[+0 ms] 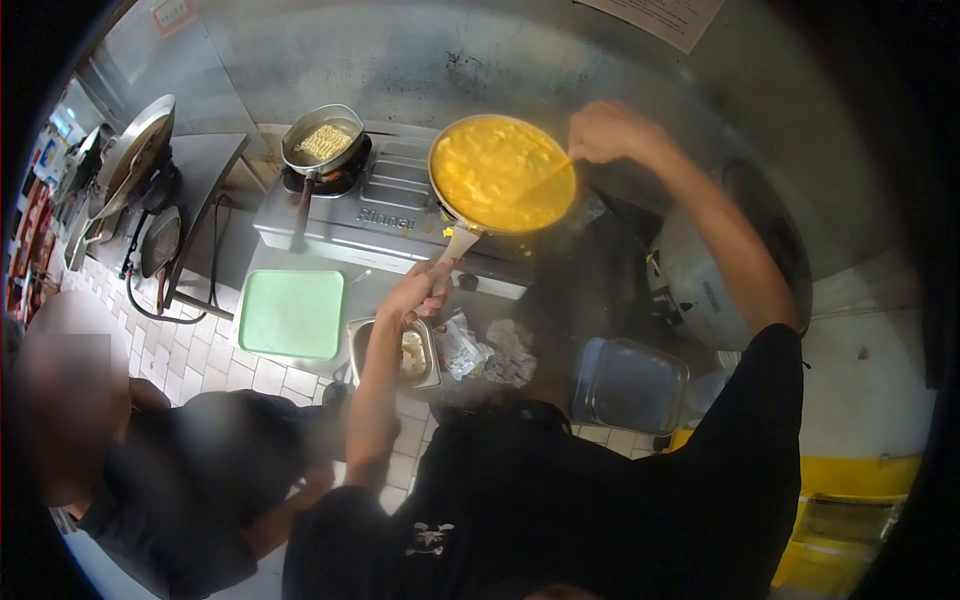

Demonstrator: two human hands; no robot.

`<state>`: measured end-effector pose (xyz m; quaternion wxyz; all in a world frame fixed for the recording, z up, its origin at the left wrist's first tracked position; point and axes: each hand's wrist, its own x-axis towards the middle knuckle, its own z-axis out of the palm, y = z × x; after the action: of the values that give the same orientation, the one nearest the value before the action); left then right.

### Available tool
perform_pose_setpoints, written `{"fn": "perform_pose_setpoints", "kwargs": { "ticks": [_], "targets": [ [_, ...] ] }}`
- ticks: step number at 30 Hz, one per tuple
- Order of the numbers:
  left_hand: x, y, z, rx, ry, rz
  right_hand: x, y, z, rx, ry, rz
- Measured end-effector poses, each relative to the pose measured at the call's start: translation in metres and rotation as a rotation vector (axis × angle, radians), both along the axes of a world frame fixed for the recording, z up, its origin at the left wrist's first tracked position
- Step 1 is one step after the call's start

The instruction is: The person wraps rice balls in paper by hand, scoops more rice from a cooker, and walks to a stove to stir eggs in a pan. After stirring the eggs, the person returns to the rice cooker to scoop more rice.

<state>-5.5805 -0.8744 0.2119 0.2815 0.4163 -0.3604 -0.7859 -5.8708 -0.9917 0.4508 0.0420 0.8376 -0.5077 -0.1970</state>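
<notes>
My left hand (412, 292) is wrapped round the pale handle of a frying pan (436, 200) above the gas stove (385, 235). Soft yellow scrambled egg (490, 170) fills the pan in loose folds. From the upper right, my right hand (610, 132) comes in closed at the pan's rim, gripping a spatula (545, 190). Its blade lies in the egg and is partly hidden by it. Small bits of egg lie on the stove by the pan's handle.
A saucepan (305, 165) with a noodle block stands on the left burner. In front are a green tray (290, 315), a metal container (432, 365), crumpled wrappers (465, 345) and a plastic tub (635, 385). A large pot (715, 270) stands right. Another person (220, 450) is close on my left.
</notes>
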Motion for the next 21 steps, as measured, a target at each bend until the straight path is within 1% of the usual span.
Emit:
{"fn": "perform_pose_setpoints", "kwargs": {
  "ticks": [1, 3, 4, 6, 9, 12, 16, 21],
  "targets": [
    [0.000, 0.001, 0.001, -0.012, 0.010, 0.002, 0.001, 0.002, -0.001, 0.000, 0.002, 0.005],
    [0.000, 0.001, 0.000, -0.016, 0.021, 0.003, 0.004, 0.005, -0.003, 0.091, 0.032, -0.009],
    [0.001, 0.001, -0.001, -0.018, 0.029, -0.007, 0.005, 0.005, -0.008, 0.092, 0.030, -0.009],
    [0.000, 0.001, -0.002, -0.011, 0.018, 0.000, 0.005, 0.000, -0.025, 0.077, 0.175, -0.105],
    [0.000, 0.000, -0.004, -0.011, 0.002, 0.000, -0.001, -0.008, -0.040, 0.055, 0.234, -0.122],
    [0.000, 0.001, -0.004, 0.021, 0.042, 0.024, -0.011, -0.023, -0.061, -0.024, 0.217, -0.128],
    [-0.001, -0.001, -0.009, 0.050, 0.048, 0.033, -0.020, -0.041, -0.070, -0.119, 0.218, -0.121],
    [0.001, 0.000, -0.004, 0.061, 0.027, 0.007, -0.037, -0.070, -0.088, -0.164, 0.222, -0.123]
  ]
}}
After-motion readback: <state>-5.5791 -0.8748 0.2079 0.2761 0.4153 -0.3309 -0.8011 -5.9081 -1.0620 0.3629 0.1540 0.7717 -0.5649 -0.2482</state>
